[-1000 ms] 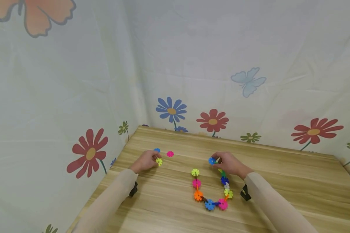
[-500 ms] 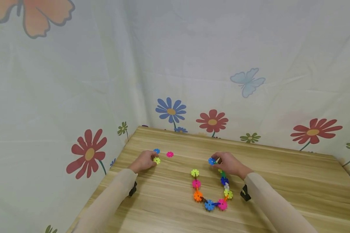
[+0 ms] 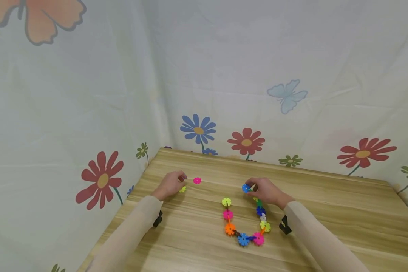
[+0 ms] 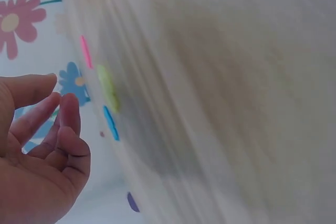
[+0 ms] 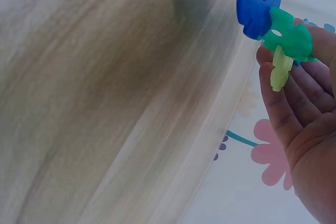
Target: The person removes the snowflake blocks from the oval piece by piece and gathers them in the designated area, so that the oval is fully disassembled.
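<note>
The chain of flower discs (image 3: 243, 239) curves through the head view's lower centre; the right hand (image 3: 266, 190) pinches a blue disc (image 3: 246, 188) at its upper end. Left of centre, the left hand (image 3: 170, 185), fingers loosely bent around nothing, is near a yellow disc (image 3: 183, 189) and pink disc (image 3: 197, 180) on the table (image 3: 190, 234).

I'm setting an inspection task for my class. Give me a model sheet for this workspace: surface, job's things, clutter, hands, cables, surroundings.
Surface: wood-grain table.
Job's things: chain of coloured notched discs, roughly U-shaped; pink piece, yellow piece and blue piece loose near the left hand.
Clutter: nothing seen.
Hands: left hand holds nothing; right hand pinches the chain's blue end piece.
Cables: nothing seen.
Surroundings: pale backdrop printed with flowers and butterflies.
</note>
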`<state>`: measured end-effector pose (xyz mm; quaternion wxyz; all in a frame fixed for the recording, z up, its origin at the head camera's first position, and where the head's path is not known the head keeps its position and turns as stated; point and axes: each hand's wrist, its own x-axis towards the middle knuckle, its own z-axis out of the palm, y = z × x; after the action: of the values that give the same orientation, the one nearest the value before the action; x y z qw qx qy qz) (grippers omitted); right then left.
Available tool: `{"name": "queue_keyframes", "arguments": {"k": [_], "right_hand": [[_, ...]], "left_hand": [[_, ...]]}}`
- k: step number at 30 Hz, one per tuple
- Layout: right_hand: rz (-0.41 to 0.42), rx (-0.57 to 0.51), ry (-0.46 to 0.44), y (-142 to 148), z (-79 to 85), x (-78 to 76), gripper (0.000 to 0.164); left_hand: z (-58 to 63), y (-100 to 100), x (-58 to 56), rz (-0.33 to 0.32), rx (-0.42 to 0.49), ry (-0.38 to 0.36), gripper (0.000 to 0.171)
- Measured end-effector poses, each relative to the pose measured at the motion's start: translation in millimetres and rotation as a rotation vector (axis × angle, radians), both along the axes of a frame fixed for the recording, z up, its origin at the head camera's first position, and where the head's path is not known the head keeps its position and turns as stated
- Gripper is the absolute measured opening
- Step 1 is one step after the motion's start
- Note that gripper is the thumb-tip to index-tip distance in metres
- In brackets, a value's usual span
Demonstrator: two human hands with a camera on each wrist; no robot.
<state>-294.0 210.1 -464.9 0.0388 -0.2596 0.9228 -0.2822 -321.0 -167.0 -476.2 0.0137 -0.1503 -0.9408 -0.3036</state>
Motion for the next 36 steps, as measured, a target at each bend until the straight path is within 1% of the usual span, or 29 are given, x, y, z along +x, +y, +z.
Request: {"name": "queue_keyframes", "arguments": {"k": [4,6,14,19,21,25,30,33,36], "right_hand": [[0.004,-0.005,-0.004,-1,0.6,0.2,0.030],[0.005,-0.005,-0.007,-1,1.8,0.6,0.030],[0.019,0.002,0.004,-3,7.5,2.0,0.030],[0.016,0.015,0.013,-4,4.1,-0.4,0.031],[0.015,0.016,0.015,-4,2.2,-1.4,0.031],[0.011,0.010,0.017,-3,-0.7,-1.6,0.031],[0.010,0.006,0.034,-2,-2.6,-0.8,0.030],[0.016,0.002,0.053,-2,-3.0,0.0,0.032],[0.021,0.002,0.070,-1,-4.1,-0.2,0.033]], "left_hand": [[5.1,14,-0.3,-0.030,0.035,0.000,0.014],[6.4,22,-0.5,-0.049,0.048,-0.013,0.013],[7.1,55,-1.5,-0.118,0.047,-0.040,0.010],[9.9,77,2.4,-0.160,0.028,-0.054,0.013],[10.7,86,3.7,-0.182,0.021,-0.043,0.012],[11.9,103,4.7,-0.213,0.032,-0.052,0.012],[13.2,123,5.7,-0.215,0.063,-0.110,0.013],[13.9,133,6.6,-0.209,0.102,-0.164,0.013],[17.3,140,8.8,-0.201,0.149,-0.229,0.013]]}}
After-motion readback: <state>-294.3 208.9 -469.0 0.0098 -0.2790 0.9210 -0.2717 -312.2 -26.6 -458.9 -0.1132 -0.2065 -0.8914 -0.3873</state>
